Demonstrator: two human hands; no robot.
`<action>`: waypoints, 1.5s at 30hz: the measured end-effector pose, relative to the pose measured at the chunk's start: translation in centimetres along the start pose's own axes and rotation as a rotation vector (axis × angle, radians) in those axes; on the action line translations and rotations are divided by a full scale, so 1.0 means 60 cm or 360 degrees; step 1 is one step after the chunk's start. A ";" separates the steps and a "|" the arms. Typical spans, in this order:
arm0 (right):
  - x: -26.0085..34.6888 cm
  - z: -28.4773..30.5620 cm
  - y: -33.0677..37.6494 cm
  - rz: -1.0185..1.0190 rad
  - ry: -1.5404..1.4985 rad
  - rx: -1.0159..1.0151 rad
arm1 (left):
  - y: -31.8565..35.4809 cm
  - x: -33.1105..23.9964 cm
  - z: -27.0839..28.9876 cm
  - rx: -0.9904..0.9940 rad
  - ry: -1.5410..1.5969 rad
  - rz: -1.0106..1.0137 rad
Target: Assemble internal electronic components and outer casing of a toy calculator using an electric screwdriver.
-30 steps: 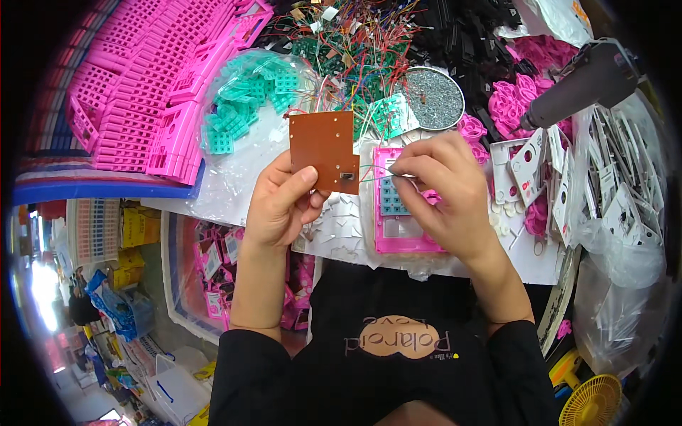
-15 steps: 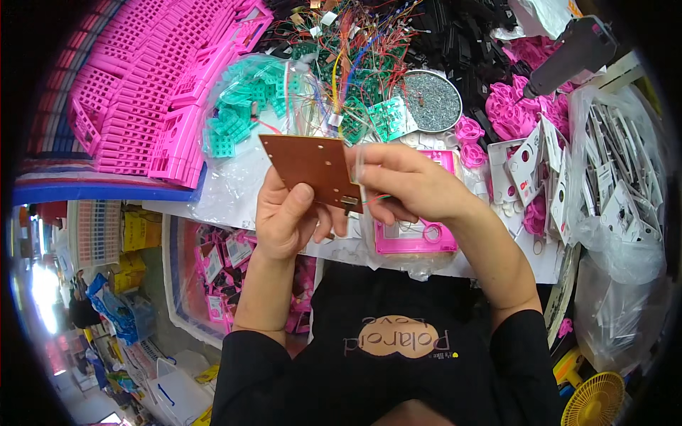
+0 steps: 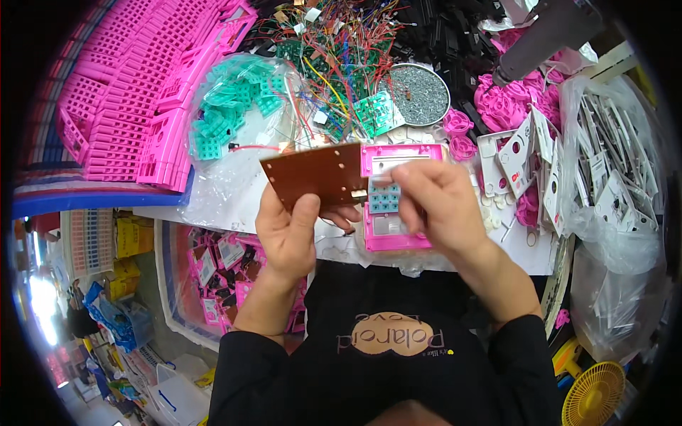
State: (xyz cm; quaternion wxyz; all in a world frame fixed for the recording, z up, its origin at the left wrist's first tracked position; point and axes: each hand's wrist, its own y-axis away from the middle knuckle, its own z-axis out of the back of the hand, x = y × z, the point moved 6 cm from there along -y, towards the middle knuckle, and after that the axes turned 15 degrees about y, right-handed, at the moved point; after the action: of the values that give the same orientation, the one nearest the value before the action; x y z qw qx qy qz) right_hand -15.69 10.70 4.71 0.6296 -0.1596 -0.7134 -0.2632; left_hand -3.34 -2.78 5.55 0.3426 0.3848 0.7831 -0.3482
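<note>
My left hand (image 3: 288, 231) grips a brown circuit board (image 3: 312, 174) by its lower edge, thumb on the plain brown face. Small holes run along the board, and a small metal part sits at its right corner. My right hand (image 3: 444, 202) is just right of the board, above a pink plastic case (image 3: 398, 243). Its thumb and fingers are curled together; a pale blur shows at the fingertips, too unclear to name. In the case lies a teal rubber keypad (image 3: 383, 201), partly hidden by that hand.
Wired green circuit boards (image 3: 376, 113) and a round tin of screws (image 3: 420, 96) lie behind. Pink cases (image 3: 135, 106) are stacked left, beside bagged teal keypads (image 3: 220, 124). A dark power screwdriver (image 3: 543, 42) hangs at right above pink parts (image 3: 497, 106); bagged white panels (image 3: 611, 163) stand beyond.
The board in my left hand has turned so its long side lies more level. My right hand has come away from the board to the right, uncovering the keypad in the pink case.
</note>
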 end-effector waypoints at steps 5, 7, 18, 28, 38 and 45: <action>-0.062 -0.003 0.152 -0.0745 -0.0581 0.0389 | 0.070 0.001 -0.008 0.0203 -0.0635 0.0259; -0.093 0.032 0.226 -0.1123 -0.0183 0.0699 | 0.080 -0.003 -0.034 0.0602 -0.0774 0.0303; -0.039 0.054 0.140 0.0289 0.0919 0.0341 | 0.113 0.086 -0.080 0.1102 -0.0812 0.1194; -0.079 0.051 -0.054 -0.0032 0.0887 0.0436 | 0.164 0.107 -0.027 0.0079 0.0606 0.1316; -0.064 0.048 -0.093 0.0185 0.1561 0.0510 | 0.166 0.102 -0.027 0.0340 0.0494 0.1496; -0.047 0.025 -0.097 0.0430 0.2014 0.0483 | 0.158 0.089 -0.039 0.0161 0.0772 0.1808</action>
State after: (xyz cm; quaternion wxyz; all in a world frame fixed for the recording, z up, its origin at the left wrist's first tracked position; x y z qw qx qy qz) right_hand -19.69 7.14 0.82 0.9700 0.0283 -0.2089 -0.1215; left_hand 1.49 5.42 -0.17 0.2681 0.8256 0.4939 -0.0508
